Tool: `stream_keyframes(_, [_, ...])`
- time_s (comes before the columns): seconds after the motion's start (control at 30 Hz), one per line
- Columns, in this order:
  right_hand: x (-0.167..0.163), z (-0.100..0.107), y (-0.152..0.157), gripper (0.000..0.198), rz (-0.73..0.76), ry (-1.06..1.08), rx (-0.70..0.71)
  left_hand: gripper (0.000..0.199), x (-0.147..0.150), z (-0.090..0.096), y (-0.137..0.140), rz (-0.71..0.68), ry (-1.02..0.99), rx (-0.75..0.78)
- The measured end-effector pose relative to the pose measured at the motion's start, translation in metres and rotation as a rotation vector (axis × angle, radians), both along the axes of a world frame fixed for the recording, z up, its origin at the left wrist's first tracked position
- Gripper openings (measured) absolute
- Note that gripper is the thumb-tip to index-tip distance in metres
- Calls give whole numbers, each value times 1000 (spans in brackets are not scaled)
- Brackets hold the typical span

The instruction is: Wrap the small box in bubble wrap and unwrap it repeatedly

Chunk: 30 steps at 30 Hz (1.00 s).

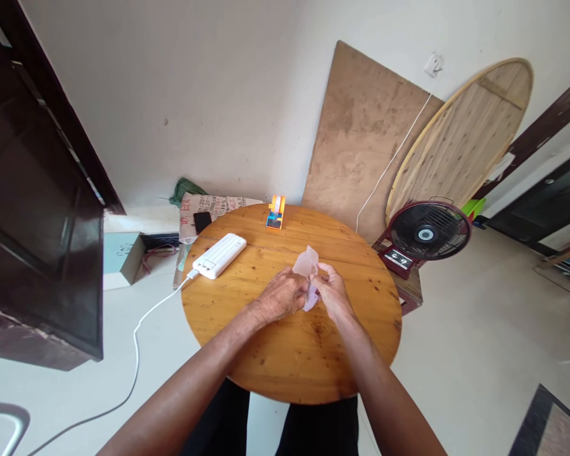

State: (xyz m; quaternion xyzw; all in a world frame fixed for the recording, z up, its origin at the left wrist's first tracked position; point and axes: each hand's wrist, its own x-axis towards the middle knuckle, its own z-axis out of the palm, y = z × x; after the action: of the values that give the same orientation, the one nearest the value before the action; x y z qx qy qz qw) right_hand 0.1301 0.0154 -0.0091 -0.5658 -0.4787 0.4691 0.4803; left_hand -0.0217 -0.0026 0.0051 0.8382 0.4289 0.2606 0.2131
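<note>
A thin, pale pink-lilac sheet with ragged edges (pixel 306 262), perhaps paper or tissue, is between my hands over the round wooden table (pixel 247 335). My left hand (pixel 285 294) has its fingers curled closed on the sheet's left side. On the right side, my right hand (pixel 331 288) pinches it between thumb and fingers. Part of the sheet sticks up above the hands and a piece hangs below them. Fingers hide its middle. Beyond the hands, an orange and blue tape dispenser (pixel 276 213) stands near the table's far edge.
A white power bank (pixel 219 256) lies at the table's left, its white cable (pixel 137 342) running off the edge. Right of the table stands a dark red fan (pixel 427 233). A brown board (pixel 361 126) and a round wooden tabletop (pixel 465 126) lean against the wall.
</note>
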Motion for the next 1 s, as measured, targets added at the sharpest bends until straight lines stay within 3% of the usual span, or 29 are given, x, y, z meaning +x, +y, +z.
stream_keyframes(0.23, [0,19,-20,55,20,24,-60,10,-5,-15,4,-2,-102,8])
stream_keyframes(0.37, [-1,21,-35,63,59,87,-24,34,-5,-25,6,62,-125,0])
stream_keyframes(0.53, [-1,20,-45,72,103,104,-10,56,-3,-34,8,45,-202,30])
stream_keyframes(0.8, [0,24,-43,71,184,-45,-40,51,-9,-11,2,79,-315,-182])
stream_keyframes(1.0, [3,33,-40,72,228,-50,-115,41,0,-8,10,165,-214,-212])
